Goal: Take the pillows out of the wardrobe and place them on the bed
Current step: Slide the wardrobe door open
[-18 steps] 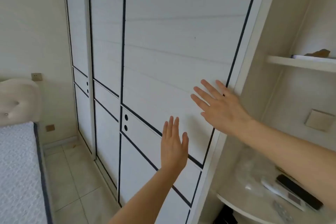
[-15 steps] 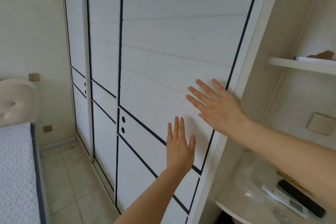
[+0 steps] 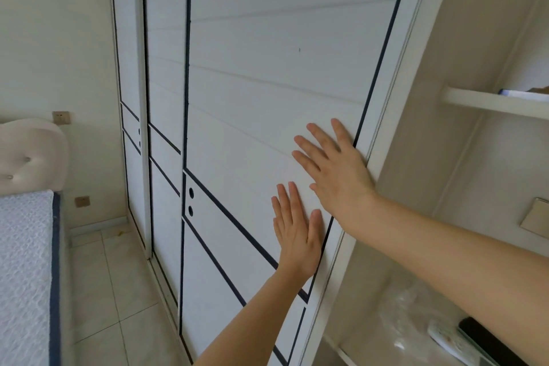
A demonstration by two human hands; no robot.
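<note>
A white wardrobe with dark trim lines fills the middle of the view; its nearest sliding door (image 3: 261,74) is shut, so no pillows show. My left hand (image 3: 297,229) lies flat against the door, fingers up, low near the door's right edge. My right hand (image 3: 335,169) is pressed flat just above it, fingers spread, its edge at the door's right frame. Neither hand holds anything. The bed (image 3: 23,270), with a white textured mattress and blue piping, is at the lower left under a padded headboard (image 3: 29,154).
Open white shelves (image 3: 487,104) stand to the right of the wardrobe; the lower shelf holds a plastic bag (image 3: 407,309), a white remote (image 3: 451,342) and a black device (image 3: 490,342). A strip of tiled floor (image 3: 110,291) runs between bed and wardrobe.
Both hands have moved closer to the door and now rest flat on it near its right edge. The view has shifted slightly nearer to the wardrobe.
</note>
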